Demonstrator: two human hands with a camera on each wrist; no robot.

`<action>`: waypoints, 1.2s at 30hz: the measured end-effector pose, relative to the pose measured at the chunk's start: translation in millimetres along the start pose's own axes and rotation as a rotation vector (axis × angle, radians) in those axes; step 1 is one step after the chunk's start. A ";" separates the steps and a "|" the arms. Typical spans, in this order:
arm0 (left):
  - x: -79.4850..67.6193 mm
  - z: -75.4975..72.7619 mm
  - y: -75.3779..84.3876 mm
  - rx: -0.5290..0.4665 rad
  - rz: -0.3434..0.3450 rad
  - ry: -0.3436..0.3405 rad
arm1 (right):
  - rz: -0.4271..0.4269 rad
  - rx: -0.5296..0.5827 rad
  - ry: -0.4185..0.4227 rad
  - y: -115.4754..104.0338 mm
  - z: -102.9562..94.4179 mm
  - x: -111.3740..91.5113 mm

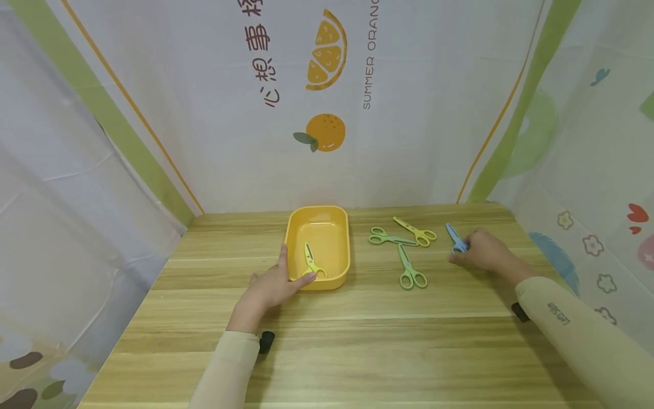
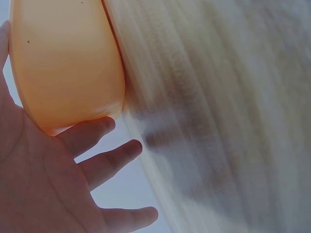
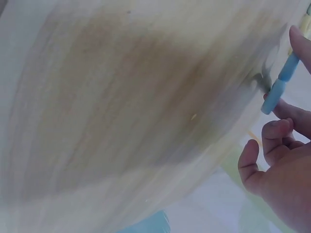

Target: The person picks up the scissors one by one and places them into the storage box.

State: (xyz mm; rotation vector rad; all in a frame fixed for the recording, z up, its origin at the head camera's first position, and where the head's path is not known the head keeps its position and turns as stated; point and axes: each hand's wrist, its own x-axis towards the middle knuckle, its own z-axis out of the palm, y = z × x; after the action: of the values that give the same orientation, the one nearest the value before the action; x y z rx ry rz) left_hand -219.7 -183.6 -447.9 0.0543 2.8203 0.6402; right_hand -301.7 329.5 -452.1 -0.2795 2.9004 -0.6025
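Observation:
A yellow tray (image 1: 349,244) stands at the middle of the table, with yellow scissors (image 1: 309,258) lying in it. My left hand (image 1: 271,287) rests against its near left corner, thumb at the front rim and a finger along the left wall. In the left wrist view the fingers are straight and spread beside the tray (image 2: 68,63). At the right, my right hand (image 1: 485,251) pinches blue scissors (image 1: 455,236) by the handles, blades pointing away. The right wrist view shows the blue handle (image 3: 274,97) between thumb and finger.
Between tray and right hand lie green scissors (image 1: 388,237), yellow scissors (image 1: 416,232) touching or overlapping them, and another green pair (image 1: 407,267) nearer me. A printed cloth (image 1: 409,142) hangs behind the wooden table (image 1: 347,352); more cloth hangs at both sides.

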 end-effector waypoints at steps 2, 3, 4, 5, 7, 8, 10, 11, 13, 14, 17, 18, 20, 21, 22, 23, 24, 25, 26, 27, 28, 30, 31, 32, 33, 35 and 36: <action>-0.5 -0.3 0.5 -0.001 0.001 0.001 | 0.008 0.013 0.007 0.2 -0.5 0.9; -0.7 -0.3 0.7 -0.001 0.001 0.001 | 0.016 0.022 0.011 0.7 -1.0 1.9; -0.9 -0.5 0.9 -0.001 0.001 0.001 | 0.013 0.032 0.017 1.1 -1.4 2.8; -1.1 -0.7 1.1 -0.003 0.001 0.002 | 0.013 0.043 0.023 1.1 -2.0 3.5; -1.3 -0.9 1.2 -0.002 0.002 0.003 | 0.013 0.064 0.038 -1.1 -3.3 4.5; -1.3 -1.0 1.1 -0.002 0.002 0.004 | 0.010 0.077 0.044 -2.8 -4.3 4.8; -1.2 -1.0 0.9 -0.004 0.001 0.004 | -0.007 0.091 0.061 -6.6 -6.0 5.8; -1.1 -1.0 0.8 -0.006 0.001 0.005 | -0.010 0.093 0.068 -8.9 -6.9 6.1; -0.9 -0.9 0.7 -0.007 0.000 0.004 | -0.022 0.094 0.077 -13.2 -8.5 7.5; -0.8 -0.9 0.6 -0.010 0.000 0.004 | -0.024 0.100 0.076 -15.5 -9.5 8.5; -0.6 -0.8 0.6 -0.011 0.001 0.003 | -0.023 0.116 0.076 -22.2 -13.5 11.8; -0.5 -0.8 0.6 -0.011 0.002 0.003 | -0.020 0.123 0.075 -24.7 -15.1 12.9; -0.4 -0.9 0.6 -0.011 0.003 0.003 | -0.015 0.131 0.082 -30.2 -18.5 15.1; -0.3 -0.9 0.7 -0.010 0.004 0.003 | -0.014 0.127 0.090 -33.3 -20.4 15.7; -0.2 -0.9 0.5 -0.011 0.004 0.003 | -0.012 0.127 0.095 -36.5 -22.4 16.2; -0.1 -0.9 0.4 -0.010 0.004 0.004 | -0.008 0.127 0.099 -40.1 -24.2 16.6; -0.1 -0.9 0.2 -0.009 0.004 0.004 | -0.003 0.126 0.099 -43.1 -25.9 16.9; 0.0 -0.8 0.0 -0.009 0.004 0.005 | -0.003 0.123 0.102 -46.3 -27.6 17.1; 0.0 -0.7 -0.2 -0.008 0.003 0.005 | -0.001 0.120 0.100 -49.6 -29.4 16.8; 0.0 -0.6 -0.4 -0.007 0.003 0.005 | -0.001 0.114 0.100 -52.4 -30.9 16.8; 0.0 -0.5 -0.7 -0.006 0.002 0.006 | -0.004 0.111 0.098 -54.9 -32.3 16.9; -0.1 -0.3 -1.0 -0.005 0.001 0.007 | -0.015 0.088 0.106 -59.9 -34.6 17.3; -0.1 -0.3 -1.0 -0.004 0.001 0.007 | -0.022 0.082 0.113 -62.3 -35.8 17.4; -0.2 -0.4 -1.1 -0.003 0.001 0.007 | -0.026 0.077 0.121 -64.5 -37.0 17.5; -0.4 -0.4 -1.1 -0.001 0.001 0.008 | -0.031 0.077 0.129 -66.5 -38.1 17.8; -0.5 -0.6 -1.0 0.000 0.002 0.009 | -0.038 0.081 0.137 -70.4 -40.6 18.0; -0.7 -0.7 -1.0 0.001 0.002 0.009 | -0.040 0.085 0.140 -72.2 -41.8 18.1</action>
State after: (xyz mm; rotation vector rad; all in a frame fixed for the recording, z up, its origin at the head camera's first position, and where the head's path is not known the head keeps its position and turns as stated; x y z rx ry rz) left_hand -219.1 -184.8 -447.6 0.0549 2.8295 0.6407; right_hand -316.8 276.4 -387.2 -0.2965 2.9985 -0.7792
